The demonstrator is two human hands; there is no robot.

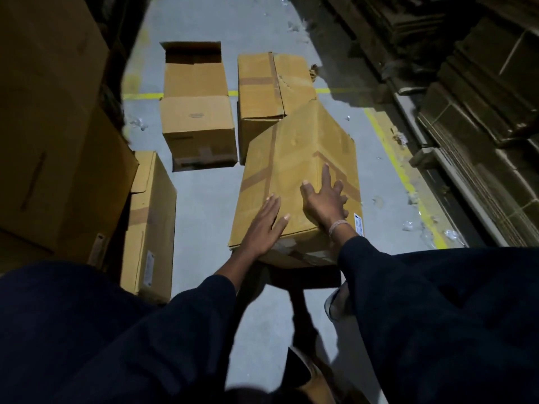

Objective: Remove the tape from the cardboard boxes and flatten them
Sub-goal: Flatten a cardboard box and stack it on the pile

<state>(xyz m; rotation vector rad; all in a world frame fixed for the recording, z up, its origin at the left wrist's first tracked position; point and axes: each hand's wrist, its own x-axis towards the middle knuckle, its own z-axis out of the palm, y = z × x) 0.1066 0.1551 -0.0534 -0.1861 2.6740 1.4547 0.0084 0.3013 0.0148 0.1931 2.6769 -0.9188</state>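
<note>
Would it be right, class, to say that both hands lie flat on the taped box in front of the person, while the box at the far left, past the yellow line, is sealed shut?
Not quite. The head view shows the far left box open at the top, flaps up. The rest holds: the left hand and right hand rest open on the taped box.

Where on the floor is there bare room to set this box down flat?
Bare grey floor lies between the held box, the open box and the left box. Beyond those, boxes crowd together; scraps litter the yellow line.
</note>
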